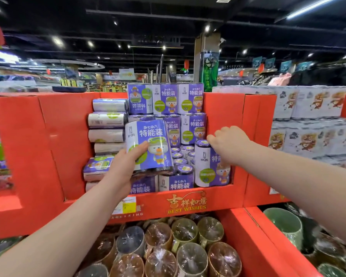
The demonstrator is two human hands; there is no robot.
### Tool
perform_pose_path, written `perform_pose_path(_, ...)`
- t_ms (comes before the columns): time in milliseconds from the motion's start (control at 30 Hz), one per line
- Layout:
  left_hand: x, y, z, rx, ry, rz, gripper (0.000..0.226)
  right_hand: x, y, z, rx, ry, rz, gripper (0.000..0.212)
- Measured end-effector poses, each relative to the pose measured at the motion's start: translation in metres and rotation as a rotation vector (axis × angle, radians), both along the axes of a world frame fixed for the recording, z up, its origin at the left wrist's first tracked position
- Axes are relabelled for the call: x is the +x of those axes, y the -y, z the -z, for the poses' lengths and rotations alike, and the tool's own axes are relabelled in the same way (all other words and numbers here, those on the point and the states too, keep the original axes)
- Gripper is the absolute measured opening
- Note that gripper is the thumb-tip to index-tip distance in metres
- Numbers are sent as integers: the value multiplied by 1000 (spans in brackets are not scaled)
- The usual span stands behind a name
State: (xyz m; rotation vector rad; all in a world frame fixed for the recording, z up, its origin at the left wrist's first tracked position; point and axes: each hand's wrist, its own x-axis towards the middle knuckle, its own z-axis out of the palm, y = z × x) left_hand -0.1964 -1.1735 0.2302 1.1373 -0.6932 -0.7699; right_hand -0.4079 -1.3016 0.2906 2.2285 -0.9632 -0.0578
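Observation:
My left hand (pixel 124 164) grips a purple and white pack of rolls (pixel 148 144) with a cartoon duck on its label, held up in front of the red display bin (pixel 188 200). My right hand (pixel 228 144) reaches to a second, upright pack (pixel 210 166) at the bin's right side and pinches its top with curled fingers. Behind both, several more of the same packs (pixel 166 98) are stacked upright, and others lie sideways (pixel 108 118) on the left.
Below the bin, a red tray (pixel 246 236) holds several plastic-wrapped cups (pixel 188 254). Green mugs (pixel 284 222) fill the tray to the right. White packs with a lion-dance print (pixel 308 104) are stacked at the right. Store aisles lie beyond.

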Motion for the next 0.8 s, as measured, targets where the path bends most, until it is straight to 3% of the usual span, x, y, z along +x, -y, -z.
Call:
perform_pose_path(100,4,0,2,-5,-14,4,36,7,4,1,141,53,80,89)
perform_pose_path(267,6,-1,2,-18,-37,19,15,5,13,11,26,92,11,88)
perform_pose_path(667,-3,5,-1,6,-31,7,37,5,0,21,-102,75,-62,76)
perform_pose_path(800,-8,7,0,3,-38,4,35,5,4,15,-96,45,-115,81)
